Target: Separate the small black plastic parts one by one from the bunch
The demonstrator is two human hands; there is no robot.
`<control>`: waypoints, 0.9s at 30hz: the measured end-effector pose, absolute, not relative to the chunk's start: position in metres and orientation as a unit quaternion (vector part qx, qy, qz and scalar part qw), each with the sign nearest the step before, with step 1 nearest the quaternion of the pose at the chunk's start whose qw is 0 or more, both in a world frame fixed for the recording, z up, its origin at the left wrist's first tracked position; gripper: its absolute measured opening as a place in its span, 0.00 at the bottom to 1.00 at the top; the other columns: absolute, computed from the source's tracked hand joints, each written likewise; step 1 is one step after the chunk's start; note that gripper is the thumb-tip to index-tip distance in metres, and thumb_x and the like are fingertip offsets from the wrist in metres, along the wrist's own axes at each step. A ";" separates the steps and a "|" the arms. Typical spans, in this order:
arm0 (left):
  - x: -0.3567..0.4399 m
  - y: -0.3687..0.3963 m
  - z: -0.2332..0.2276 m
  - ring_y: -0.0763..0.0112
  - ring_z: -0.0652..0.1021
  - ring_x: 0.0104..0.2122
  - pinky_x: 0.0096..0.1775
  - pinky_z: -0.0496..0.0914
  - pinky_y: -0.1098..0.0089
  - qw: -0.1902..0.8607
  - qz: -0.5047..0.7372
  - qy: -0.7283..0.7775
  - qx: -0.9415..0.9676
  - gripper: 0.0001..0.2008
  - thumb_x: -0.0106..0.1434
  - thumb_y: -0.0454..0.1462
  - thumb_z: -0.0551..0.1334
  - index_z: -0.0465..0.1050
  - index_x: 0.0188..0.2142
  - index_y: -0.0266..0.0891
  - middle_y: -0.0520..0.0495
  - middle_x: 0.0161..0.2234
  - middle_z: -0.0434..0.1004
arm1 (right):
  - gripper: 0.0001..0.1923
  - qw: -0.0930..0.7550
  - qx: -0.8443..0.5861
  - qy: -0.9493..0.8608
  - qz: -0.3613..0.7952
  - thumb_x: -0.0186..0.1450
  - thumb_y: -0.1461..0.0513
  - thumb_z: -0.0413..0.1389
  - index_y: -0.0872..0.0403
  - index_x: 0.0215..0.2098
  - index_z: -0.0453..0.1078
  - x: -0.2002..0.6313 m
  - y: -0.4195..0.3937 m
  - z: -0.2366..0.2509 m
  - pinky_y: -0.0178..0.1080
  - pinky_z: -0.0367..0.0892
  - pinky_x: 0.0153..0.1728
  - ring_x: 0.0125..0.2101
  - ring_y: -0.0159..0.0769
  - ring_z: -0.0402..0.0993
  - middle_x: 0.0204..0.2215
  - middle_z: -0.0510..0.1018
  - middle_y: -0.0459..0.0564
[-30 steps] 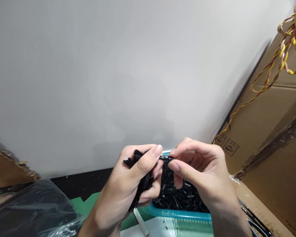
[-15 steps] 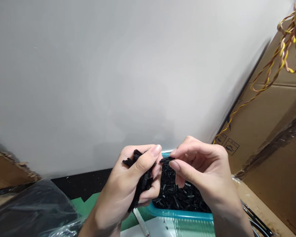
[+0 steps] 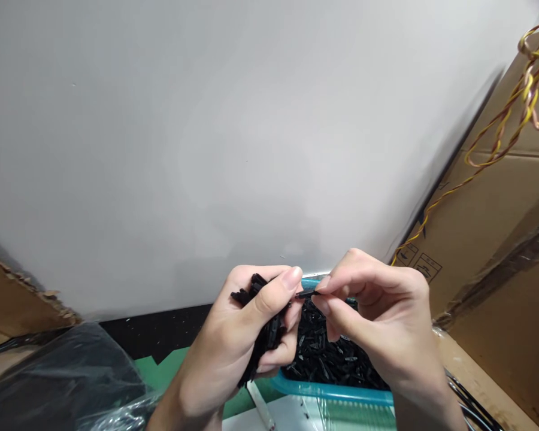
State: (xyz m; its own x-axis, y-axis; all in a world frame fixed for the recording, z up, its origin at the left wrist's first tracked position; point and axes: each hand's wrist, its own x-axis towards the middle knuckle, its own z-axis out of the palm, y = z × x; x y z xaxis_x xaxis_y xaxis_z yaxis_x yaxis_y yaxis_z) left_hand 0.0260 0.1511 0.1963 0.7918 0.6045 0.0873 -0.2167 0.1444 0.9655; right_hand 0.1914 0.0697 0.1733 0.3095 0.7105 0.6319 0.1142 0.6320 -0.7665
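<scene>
My left hand (image 3: 251,329) is closed around a bundle of slim black plastic pieces (image 3: 264,344), whose ends stick out above the thumb and below the palm. Between the thumb and forefinger of my right hand (image 3: 377,311) is pinched one small black plastic piece (image 3: 305,294). Its free end meets the left fingertips; whether they grip it too, I cannot tell. Under both hands stands a teal plastic basket (image 3: 336,390), filled with many loose black pieces (image 3: 327,359) of the same sort. My right hand and wrist hide part of it.
A pale wall (image 3: 206,149) rises behind. Cardboard (image 3: 503,239) stands at right, with twisted yellow-brown wires (image 3: 498,140) hanging before it. At left lie a clear plastic bag (image 3: 67,377) and torn cardboard (image 3: 22,293). A white stick (image 3: 260,407) lies near a green sheet (image 3: 170,365).
The piece in my right fingertips now looks thinner, as if turned on its side. Both hands sit slightly farther right in the picture, along with the whole scene.
</scene>
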 end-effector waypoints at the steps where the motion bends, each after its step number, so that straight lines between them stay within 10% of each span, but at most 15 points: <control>1: 0.026 0.151 0.196 0.82 0.57 0.12 0.14 0.50 0.80 0.737 0.276 0.162 0.595 0.28 0.73 0.54 0.68 0.67 0.25 0.40 0.58 0.15 0.56 | 0.14 0.716 -0.377 -0.558 0.183 0.65 0.72 0.70 0.46 0.39 0.88 0.191 0.070 0.173 0.33 0.73 0.26 0.23 0.27 0.77 0.28 0.81 0.42; 15: 0.024 0.157 0.196 0.82 0.54 0.13 0.15 0.49 0.80 0.728 0.311 0.212 0.574 0.25 0.73 0.51 0.68 0.65 0.25 0.42 0.59 0.15 0.55 | 0.07 0.615 -0.470 -0.630 0.064 0.72 0.67 0.67 0.48 0.40 0.85 0.210 0.067 0.172 0.38 0.76 0.29 0.27 0.33 0.77 0.30 0.82 0.44; 27: 0.030 0.156 0.193 0.81 0.55 0.13 0.15 0.52 0.79 0.733 0.285 0.184 0.590 0.25 0.74 0.52 0.67 0.68 0.26 0.41 0.58 0.14 0.57 | 0.03 0.764 -0.330 -0.472 0.291 0.71 0.63 0.73 0.46 0.41 0.89 0.199 0.084 0.168 0.32 0.86 0.35 0.30 0.31 0.88 0.37 0.92 0.46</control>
State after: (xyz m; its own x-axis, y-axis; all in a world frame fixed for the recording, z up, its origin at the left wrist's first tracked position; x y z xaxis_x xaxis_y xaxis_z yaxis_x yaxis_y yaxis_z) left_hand 0.0303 0.1559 0.1926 0.7696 0.6350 0.0663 -0.2000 0.1412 0.9696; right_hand 0.1989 0.0837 0.1675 0.3852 0.7561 0.5292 -0.1328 0.6129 -0.7789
